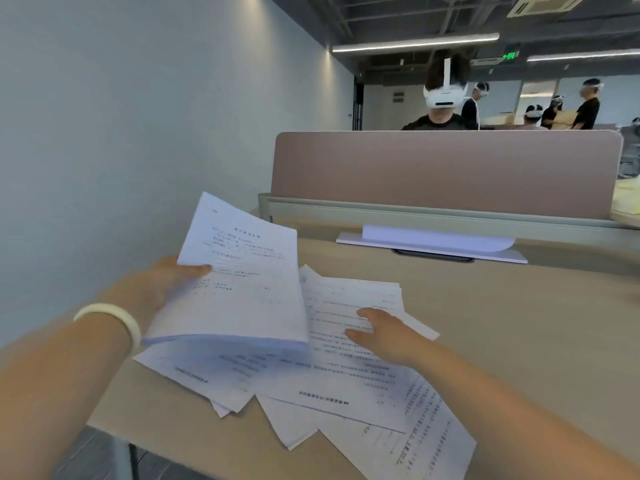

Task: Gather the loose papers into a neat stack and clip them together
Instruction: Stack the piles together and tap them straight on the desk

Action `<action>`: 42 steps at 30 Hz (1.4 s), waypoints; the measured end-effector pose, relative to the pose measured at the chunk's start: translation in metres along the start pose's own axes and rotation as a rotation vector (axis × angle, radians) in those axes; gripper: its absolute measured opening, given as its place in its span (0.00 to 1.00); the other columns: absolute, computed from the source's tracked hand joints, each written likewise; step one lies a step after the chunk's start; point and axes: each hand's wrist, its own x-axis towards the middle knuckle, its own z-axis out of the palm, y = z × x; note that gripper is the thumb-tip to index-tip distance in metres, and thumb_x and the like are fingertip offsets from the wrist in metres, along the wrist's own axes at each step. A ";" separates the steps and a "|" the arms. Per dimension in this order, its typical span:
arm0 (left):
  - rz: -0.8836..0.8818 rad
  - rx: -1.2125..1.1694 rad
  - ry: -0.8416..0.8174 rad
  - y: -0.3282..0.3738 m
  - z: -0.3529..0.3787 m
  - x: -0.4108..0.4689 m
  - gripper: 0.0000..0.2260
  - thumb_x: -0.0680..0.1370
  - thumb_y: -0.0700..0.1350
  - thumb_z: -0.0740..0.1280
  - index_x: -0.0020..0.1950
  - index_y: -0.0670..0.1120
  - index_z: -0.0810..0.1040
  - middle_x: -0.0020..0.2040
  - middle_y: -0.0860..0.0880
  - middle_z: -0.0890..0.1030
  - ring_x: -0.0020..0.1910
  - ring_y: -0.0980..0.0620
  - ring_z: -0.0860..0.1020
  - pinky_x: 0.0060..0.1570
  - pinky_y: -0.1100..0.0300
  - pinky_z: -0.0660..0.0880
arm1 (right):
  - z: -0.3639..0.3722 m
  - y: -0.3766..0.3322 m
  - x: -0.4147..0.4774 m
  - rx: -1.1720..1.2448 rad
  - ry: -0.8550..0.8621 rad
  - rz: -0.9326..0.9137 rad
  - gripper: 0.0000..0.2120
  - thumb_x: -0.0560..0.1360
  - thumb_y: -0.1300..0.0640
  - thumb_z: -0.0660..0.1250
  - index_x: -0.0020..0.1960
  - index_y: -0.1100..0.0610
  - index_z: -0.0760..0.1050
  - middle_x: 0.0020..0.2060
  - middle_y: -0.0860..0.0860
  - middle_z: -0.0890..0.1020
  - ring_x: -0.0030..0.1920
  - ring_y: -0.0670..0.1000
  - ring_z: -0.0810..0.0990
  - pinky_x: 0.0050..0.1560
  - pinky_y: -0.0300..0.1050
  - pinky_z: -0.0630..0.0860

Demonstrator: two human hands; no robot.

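Left hand (156, 289) has a grip on a gathered bundle of sheets (239, 278), thumb on top near the left edge, fingers hidden beneath; the bundle is lifted clear of the desk (519, 334) and tilted, its far corner raised. Right hand (384, 332) lies flat and open on the loose papers (346, 386), fingers spread, holding nothing. These loose sheets are fanned across the near left part of the desk at differing angles, overlapping each other, some partly under the lifted bundle. Risks, as judged: the bundle is pinched near one edge only, so its free side could sag or sheets could slide out if the pinch loosens; several loose sheets overhang the near desk edge and a sweep of the right hand toward the body could push them onto the floor; dragging a flat palm over overlapped paper could crease or fold corners; sheets lie in mixed orientations, so a stack squared without turning them would be uneven. No clip is visible anywhere in view, so the clipping step has no tool at hand here. Surface: pale wood-tone desk, smooth, with a white stand or tray (433, 245) at the far side below a mauve divider panel (446, 171). Room: open office, grey wall on the left, exposed ceiling with strip lights, several people wearing headsets beyond the divider
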 end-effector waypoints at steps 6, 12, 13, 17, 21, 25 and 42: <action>-0.117 0.103 -0.080 -0.037 -0.011 0.016 0.22 0.71 0.39 0.73 0.64 0.38 0.75 0.63 0.40 0.78 0.59 0.40 0.77 0.62 0.42 0.71 | 0.027 -0.044 0.050 0.107 -0.063 0.039 0.31 0.80 0.43 0.55 0.78 0.53 0.51 0.75 0.54 0.61 0.71 0.56 0.67 0.67 0.46 0.64; -0.124 0.511 -0.043 -0.057 -0.019 0.031 0.24 0.71 0.37 0.73 0.66 0.37 0.73 0.68 0.39 0.73 0.67 0.41 0.71 0.67 0.49 0.66 | 0.051 -0.044 0.067 -0.183 0.002 -0.012 0.34 0.76 0.43 0.61 0.75 0.57 0.54 0.71 0.55 0.65 0.71 0.56 0.63 0.71 0.50 0.62; -0.125 0.531 -0.054 -0.057 -0.019 0.033 0.24 0.71 0.38 0.73 0.66 0.37 0.73 0.68 0.40 0.73 0.67 0.41 0.71 0.67 0.48 0.66 | 0.052 -0.043 0.067 -0.198 0.006 -0.019 0.34 0.76 0.43 0.61 0.75 0.56 0.54 0.71 0.55 0.64 0.72 0.56 0.62 0.72 0.51 0.60; -0.121 0.525 -0.084 -0.054 -0.021 0.044 0.23 0.71 0.37 0.73 0.65 0.37 0.74 0.67 0.40 0.74 0.67 0.41 0.71 0.68 0.48 0.65 | 0.052 -0.035 0.071 -0.221 0.008 -0.021 0.35 0.75 0.41 0.62 0.75 0.53 0.54 0.71 0.52 0.65 0.73 0.55 0.61 0.74 0.56 0.55; -0.114 0.479 -0.088 -0.047 -0.017 0.047 0.21 0.70 0.35 0.73 0.63 0.38 0.76 0.66 0.41 0.75 0.66 0.41 0.72 0.68 0.49 0.66 | 0.051 -0.034 0.070 -0.227 0.011 -0.030 0.33 0.74 0.41 0.62 0.74 0.53 0.56 0.69 0.51 0.67 0.71 0.54 0.63 0.74 0.56 0.55; 0.004 0.465 -0.007 -0.039 -0.011 0.043 0.18 0.71 0.35 0.72 0.60 0.36 0.77 0.62 0.39 0.77 0.62 0.39 0.74 0.57 0.51 0.70 | 0.053 -0.031 0.071 -0.211 0.016 -0.029 0.35 0.74 0.40 0.62 0.75 0.52 0.54 0.71 0.51 0.65 0.73 0.54 0.61 0.75 0.56 0.52; -0.116 0.670 -0.369 -0.042 -0.017 0.025 0.31 0.68 0.40 0.75 0.69 0.45 0.71 0.68 0.47 0.74 0.68 0.44 0.70 0.70 0.45 0.64 | 0.009 0.026 0.048 -0.322 0.121 0.393 0.46 0.68 0.29 0.61 0.75 0.56 0.54 0.73 0.55 0.61 0.74 0.59 0.58 0.70 0.56 0.63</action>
